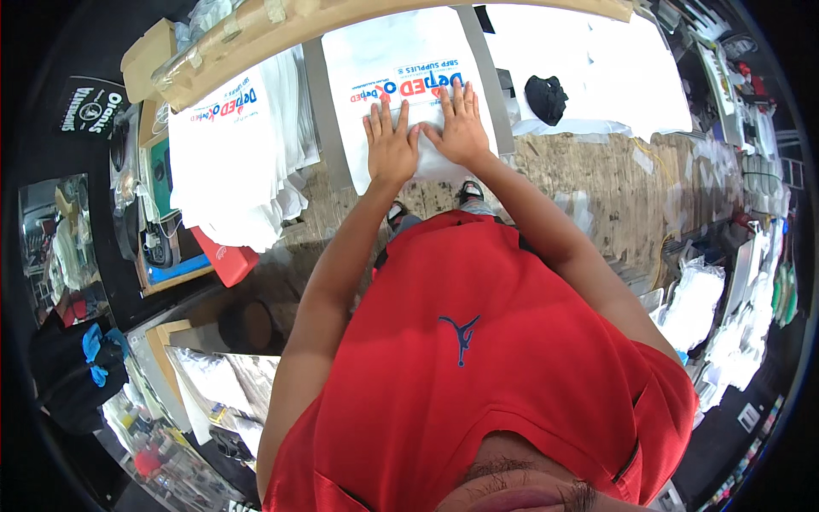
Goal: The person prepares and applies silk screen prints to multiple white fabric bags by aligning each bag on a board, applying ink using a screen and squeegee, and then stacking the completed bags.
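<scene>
A white, soft printed piece [401, 51], with red and blue lettering, lies spread over a grey flat board [317, 94] in front of me. Whether it is a bag or a shirt I cannot tell. My left hand [392, 141] rests flat on its near part, fingers stretched out. Beside it, my right hand [461, 128] also lies flat on the piece, its fingertips over the print. The two thumbs nearly meet. Neither hand grips anything.
At left hangs a thick pile of similar white printed pieces [235, 162], with a red box [226, 256] below. A long cardboard-coloured bar [230, 53] crosses the far side. A black bundled cloth [546, 99] sits on white sheeting [627, 77] at right. The floor [614, 188] is wood-patterned.
</scene>
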A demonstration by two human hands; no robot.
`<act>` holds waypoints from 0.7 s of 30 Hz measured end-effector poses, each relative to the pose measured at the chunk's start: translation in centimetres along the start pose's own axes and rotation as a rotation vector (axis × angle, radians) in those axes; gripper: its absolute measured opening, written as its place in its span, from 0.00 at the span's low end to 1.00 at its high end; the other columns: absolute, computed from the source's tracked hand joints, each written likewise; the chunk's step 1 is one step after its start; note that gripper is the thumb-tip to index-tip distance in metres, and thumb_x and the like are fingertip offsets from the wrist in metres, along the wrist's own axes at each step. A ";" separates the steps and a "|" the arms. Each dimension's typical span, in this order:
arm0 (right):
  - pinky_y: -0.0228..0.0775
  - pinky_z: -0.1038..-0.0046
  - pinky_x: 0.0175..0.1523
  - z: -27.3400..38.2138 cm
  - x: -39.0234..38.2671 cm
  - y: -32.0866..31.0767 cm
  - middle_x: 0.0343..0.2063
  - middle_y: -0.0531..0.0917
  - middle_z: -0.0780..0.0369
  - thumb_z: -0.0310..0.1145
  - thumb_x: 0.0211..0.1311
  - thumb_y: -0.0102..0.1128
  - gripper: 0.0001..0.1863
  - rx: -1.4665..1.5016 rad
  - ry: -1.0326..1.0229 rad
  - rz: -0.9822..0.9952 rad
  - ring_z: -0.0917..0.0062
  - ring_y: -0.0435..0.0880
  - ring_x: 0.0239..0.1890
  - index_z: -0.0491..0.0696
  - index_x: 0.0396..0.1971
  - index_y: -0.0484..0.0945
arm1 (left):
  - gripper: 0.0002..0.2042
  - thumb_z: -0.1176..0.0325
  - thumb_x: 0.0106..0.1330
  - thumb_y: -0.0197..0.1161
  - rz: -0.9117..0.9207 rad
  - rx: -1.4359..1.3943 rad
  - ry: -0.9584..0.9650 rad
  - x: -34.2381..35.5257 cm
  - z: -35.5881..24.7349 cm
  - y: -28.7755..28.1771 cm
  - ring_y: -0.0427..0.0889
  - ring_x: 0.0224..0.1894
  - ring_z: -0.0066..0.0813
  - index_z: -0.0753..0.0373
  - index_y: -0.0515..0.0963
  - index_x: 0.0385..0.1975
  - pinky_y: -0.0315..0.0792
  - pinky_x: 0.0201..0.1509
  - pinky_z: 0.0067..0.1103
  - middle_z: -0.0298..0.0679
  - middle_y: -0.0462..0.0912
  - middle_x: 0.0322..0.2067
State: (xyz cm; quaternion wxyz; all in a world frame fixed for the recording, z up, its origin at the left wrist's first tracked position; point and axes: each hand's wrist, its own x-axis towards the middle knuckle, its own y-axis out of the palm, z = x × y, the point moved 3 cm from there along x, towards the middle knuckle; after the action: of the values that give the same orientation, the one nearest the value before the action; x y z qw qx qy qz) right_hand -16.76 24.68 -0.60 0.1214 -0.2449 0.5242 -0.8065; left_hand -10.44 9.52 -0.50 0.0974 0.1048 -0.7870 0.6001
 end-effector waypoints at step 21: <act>0.32 0.49 0.78 0.0 0.0 -0.3 0.73 0.50 0.38 0.60 0.65 0.53 0.49 -0.004 0.000 0.016 0.42 0.42 0.76 0.35 0.71 0.56 | 0.25 0.54 0.74 0.52 -0.056 -0.030 0.010 0.3 -0.2 -0.5 0.56 0.72 0.58 0.55 0.68 0.68 0.46 0.75 0.51 0.54 0.58 0.71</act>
State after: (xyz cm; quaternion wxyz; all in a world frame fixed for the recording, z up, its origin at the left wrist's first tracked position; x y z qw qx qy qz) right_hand -16.71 24.79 -0.35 0.1274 -0.2410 0.5280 -0.8043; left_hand -10.58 9.52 0.13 0.1200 0.1223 -0.7922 0.5858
